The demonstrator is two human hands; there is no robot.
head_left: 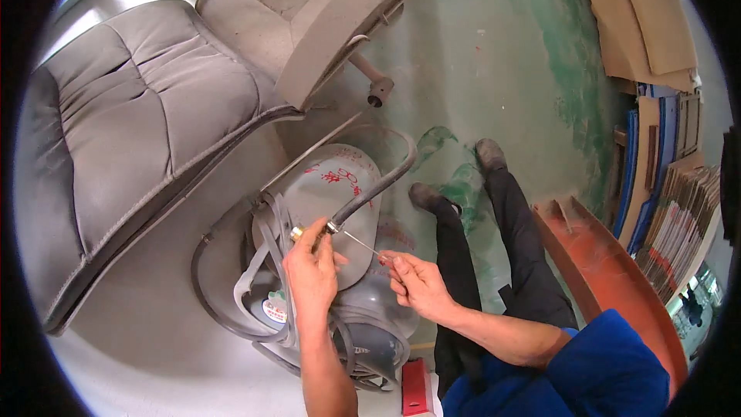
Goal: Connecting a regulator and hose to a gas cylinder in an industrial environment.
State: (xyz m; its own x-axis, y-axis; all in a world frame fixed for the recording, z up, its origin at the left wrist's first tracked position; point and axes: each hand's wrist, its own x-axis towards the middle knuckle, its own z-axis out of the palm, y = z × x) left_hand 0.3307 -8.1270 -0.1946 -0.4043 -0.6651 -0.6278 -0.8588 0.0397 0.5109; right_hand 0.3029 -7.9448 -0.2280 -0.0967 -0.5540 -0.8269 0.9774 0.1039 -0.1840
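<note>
My left hand (pixel 310 266) is closed around the end of a dark rubber hose (pixel 372 194), at its brass fitting (pixel 296 233). A shiny metal hose clamp (pixel 333 227) sits on the hose just beside my fingertips. My right hand (pixel 417 284) pinches a thin screwdriver (pixel 360 242); its shaft points up and left, the tip at or very close to the clamp. Its handle is mostly hidden in my fingers. Below the hose stands a grey gas cylinder (pixel 359 166) with red markings, with coiled grey hoses (pixel 266 243) hanging beside it.
Padded grey seats (pixel 147 100) fill the left. A long metal rod (pixel 316 148) slants above the cylinder. To the right are an orange-red metal channel (pixel 594 262), stacked cardboard (pixel 644 15) and flattened cartons (pixel 675 232). A red object (pixel 415 386) lies at the bottom.
</note>
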